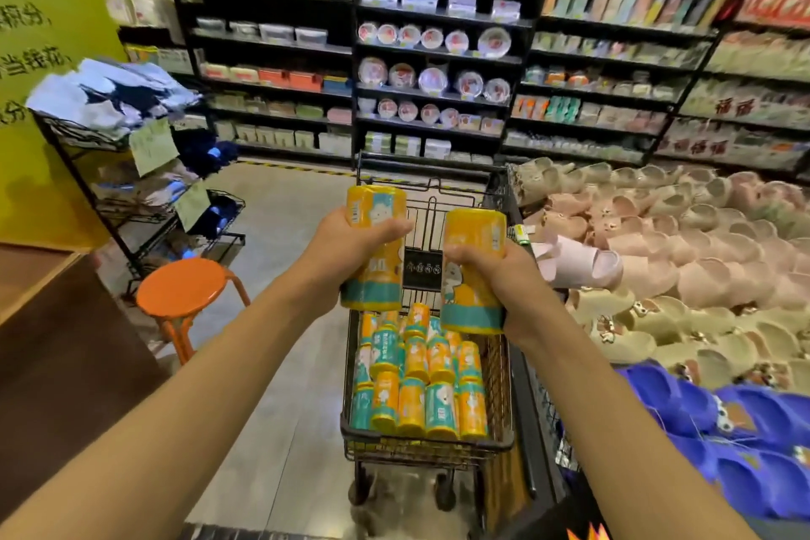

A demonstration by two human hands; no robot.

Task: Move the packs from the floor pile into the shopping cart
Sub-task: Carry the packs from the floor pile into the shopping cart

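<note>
Both my arms reach out over a black wire shopping cart [427, 447] that stands on the floor in front of me. My left hand [346, 248] grips a tall orange and teal pack [374, 276] held upright above the cart's far half. My right hand [495, 272] grips a second orange and teal pack [475, 232], also upright, beside the first. Several packs [416, 386] of the same kind lie piled in the cart's basket below. The floor pile is not in view.
An orange stool [184, 287] stands left of the cart. A black wire rack with clothes [131, 153] is further left, and a brown counter [39, 320] is at the near left. A bin of slippers [683, 276] borders the cart's right side. Shelves [438, 57] fill the back wall.
</note>
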